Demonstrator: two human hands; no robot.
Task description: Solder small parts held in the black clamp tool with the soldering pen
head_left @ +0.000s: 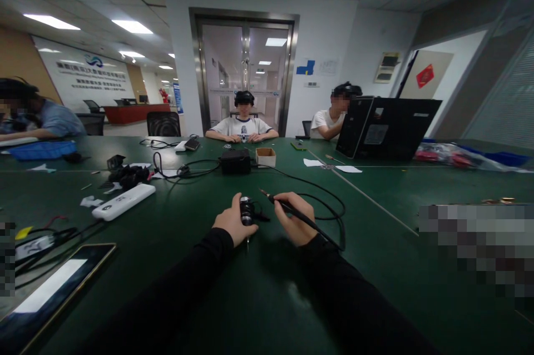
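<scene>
My left hand (234, 220) is wrapped around the side of a small black cylindrical part with silver bands (247, 211), its thumb and fingers against it. A thin metal pin sticks out on the near side, below that hand. In my right hand (295, 216) is a black pen-shaped soldering iron (298, 213), gripped like a pencil. Its tip points left and away from me, above the table and apart from the cylindrical part. A small dark piece (262, 215) lies between the two hands; its kind cannot be made out.
A black box (235, 161) with cables and a small cardboard box (266, 157) stand ahead. To the left lie a white power bank-like block (124, 202), tangled cables and a phone (62, 294). A black computer case (387, 128) stands at right. Several people sit around the green table (375, 266).
</scene>
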